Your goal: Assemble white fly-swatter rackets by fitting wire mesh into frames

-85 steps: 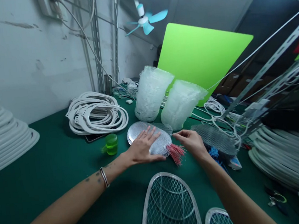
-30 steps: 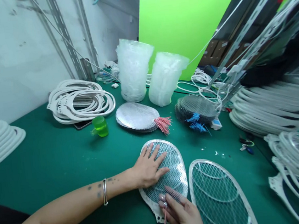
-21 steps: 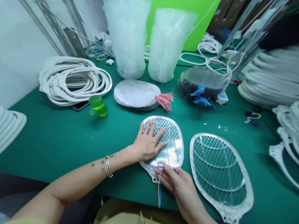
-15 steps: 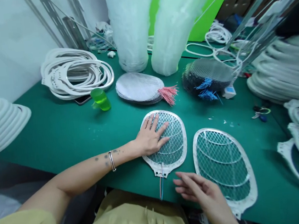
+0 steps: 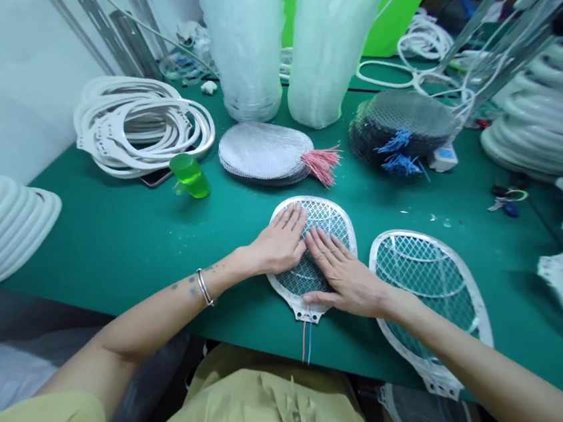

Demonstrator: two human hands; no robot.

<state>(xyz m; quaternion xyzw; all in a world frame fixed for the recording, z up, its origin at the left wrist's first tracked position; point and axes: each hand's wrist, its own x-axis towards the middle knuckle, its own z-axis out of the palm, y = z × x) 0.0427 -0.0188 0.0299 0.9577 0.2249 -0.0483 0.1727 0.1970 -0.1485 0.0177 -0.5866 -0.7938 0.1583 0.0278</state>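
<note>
1. Our left hand and our right hand lie flat, palms down and fingers spread, side by side; neither closes on anything, so both are fully open.
2. Under them sits a white plastic swatter frame, a smooth oval tapering to a notched neck, on the near part of the green bench mat.
3. Thin pink and blue wires trail from that neck toward us (fine as thread).
4. Just to the right lies a second swatter frame, its diamond wire grid uncovered.
5. Farther away sit a stack of silvery mesh ovals with a pink wire tuft and a darker mesh stack with blue tufts.
6. To the far left, white plastic rings lie tangled beside a translucent green cup.
</note>
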